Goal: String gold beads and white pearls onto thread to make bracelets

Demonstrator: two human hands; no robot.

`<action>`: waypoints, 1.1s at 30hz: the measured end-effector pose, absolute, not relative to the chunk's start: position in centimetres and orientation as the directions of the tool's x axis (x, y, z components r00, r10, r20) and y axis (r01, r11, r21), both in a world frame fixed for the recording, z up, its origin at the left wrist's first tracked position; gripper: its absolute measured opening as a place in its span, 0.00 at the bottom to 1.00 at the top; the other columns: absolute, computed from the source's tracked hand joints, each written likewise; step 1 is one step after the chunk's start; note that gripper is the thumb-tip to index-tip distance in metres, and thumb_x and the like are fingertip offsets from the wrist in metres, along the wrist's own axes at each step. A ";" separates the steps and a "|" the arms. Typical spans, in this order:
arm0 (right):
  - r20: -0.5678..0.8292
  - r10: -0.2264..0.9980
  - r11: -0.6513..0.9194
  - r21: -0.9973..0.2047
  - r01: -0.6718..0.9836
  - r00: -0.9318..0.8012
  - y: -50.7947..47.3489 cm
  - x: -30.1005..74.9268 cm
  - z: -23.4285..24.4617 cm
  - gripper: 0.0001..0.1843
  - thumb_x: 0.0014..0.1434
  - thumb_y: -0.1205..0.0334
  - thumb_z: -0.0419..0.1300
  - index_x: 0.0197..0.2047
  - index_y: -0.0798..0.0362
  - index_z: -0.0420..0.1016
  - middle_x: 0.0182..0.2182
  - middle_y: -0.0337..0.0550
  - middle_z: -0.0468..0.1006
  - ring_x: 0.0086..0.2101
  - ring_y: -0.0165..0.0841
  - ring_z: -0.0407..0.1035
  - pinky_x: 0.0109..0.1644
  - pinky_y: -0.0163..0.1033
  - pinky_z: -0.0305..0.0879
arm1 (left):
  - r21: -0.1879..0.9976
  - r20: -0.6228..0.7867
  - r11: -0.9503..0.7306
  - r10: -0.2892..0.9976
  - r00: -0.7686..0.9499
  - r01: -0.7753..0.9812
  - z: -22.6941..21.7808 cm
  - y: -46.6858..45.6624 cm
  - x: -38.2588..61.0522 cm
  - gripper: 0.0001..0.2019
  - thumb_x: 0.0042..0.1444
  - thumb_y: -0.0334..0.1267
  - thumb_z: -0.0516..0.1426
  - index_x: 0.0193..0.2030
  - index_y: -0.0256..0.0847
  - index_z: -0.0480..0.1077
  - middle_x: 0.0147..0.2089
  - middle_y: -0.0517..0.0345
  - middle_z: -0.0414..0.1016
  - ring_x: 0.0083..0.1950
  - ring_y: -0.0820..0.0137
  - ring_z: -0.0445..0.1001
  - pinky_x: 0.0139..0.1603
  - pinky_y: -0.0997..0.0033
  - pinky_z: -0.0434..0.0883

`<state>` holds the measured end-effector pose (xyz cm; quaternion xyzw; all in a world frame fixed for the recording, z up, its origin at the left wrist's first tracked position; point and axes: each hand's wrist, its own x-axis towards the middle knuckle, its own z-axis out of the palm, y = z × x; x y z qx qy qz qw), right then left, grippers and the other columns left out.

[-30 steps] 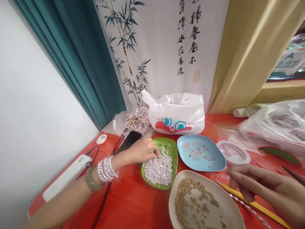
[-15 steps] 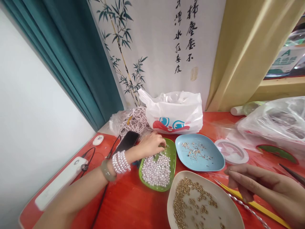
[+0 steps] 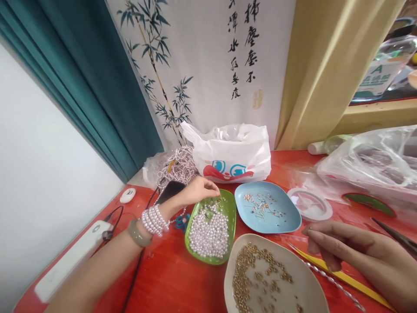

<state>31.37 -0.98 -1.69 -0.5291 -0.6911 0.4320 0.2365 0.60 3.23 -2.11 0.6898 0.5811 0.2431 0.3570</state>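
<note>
My left hand (image 3: 202,190) is over the far end of a green tray (image 3: 232,217), its thumb and fingertips pinched together. Anything in that pinch is too small to name. Pale pink pearl beads (image 3: 208,234) fill most of the tray, and a few small metallic bits lie at its far end. To the right, my right hand (image 3: 348,248) hovers above yellow-handled tweezers (image 3: 339,274), thumb and forefinger closed together; I cannot make out what is between them. A blue plate (image 3: 289,221) holds scattered metal pins (image 3: 260,206). Gold beads (image 3: 243,278) lie in a beige plate (image 3: 312,291).
A white plastic bag (image 3: 233,152) stands behind the trays, beside heaped bead strands (image 3: 180,165). Near my left forearm are a phone (image 3: 171,191), a cable and a white power strip (image 3: 74,256). A round clear lidded box (image 3: 309,204) and dark pliers or scissors (image 3: 394,234) lie right.
My left hand has lifted slightly, and its fingertips have come together at the green tray's far end. The view has shifted a little; my right hand keeps its pinch.
</note>
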 end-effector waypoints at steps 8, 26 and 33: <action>-0.179 0.905 0.049 -0.857 0.513 -0.386 -1.0 32.2 -2.5 0.26 0.48 0.36 0.49 0.22 0.48 0.73 0.17 0.42 0.69 0.22 0.33 0.64 0.30 0.37 0.60 | 0.917 -0.189 0.098 0.960 0.205 0.386 -0.7 2.3 1.4 0.08 0.46 0.38 0.56 0.29 0.33 0.70 0.35 0.45 0.76 0.37 0.69 0.73 0.30 0.74 0.67; -0.159 0.896 -0.046 -0.962 0.270 -0.414 -2.9 30.0 -0.3 0.16 0.50 0.49 0.56 0.22 0.53 0.69 0.16 0.36 0.67 0.19 0.26 0.62 0.23 0.31 0.59 | 0.959 -0.270 0.284 0.903 0.335 0.007 1.1 -1.7 8.8 0.05 0.43 0.32 0.59 0.24 0.35 0.66 0.28 0.51 0.76 0.29 0.75 0.71 0.25 0.78 0.63; -0.139 0.903 -0.068 -0.981 0.184 -0.406 -3.6 29.8 -0.5 0.16 0.53 0.54 0.54 0.21 0.55 0.69 0.17 0.37 0.68 0.19 0.24 0.62 0.23 0.29 0.60 | 0.959 -0.265 0.283 0.912 0.314 -0.014 0.4 -2.4 12.2 0.06 0.42 0.34 0.61 0.25 0.33 0.70 0.28 0.56 0.71 0.29 0.77 0.66 0.26 0.78 0.62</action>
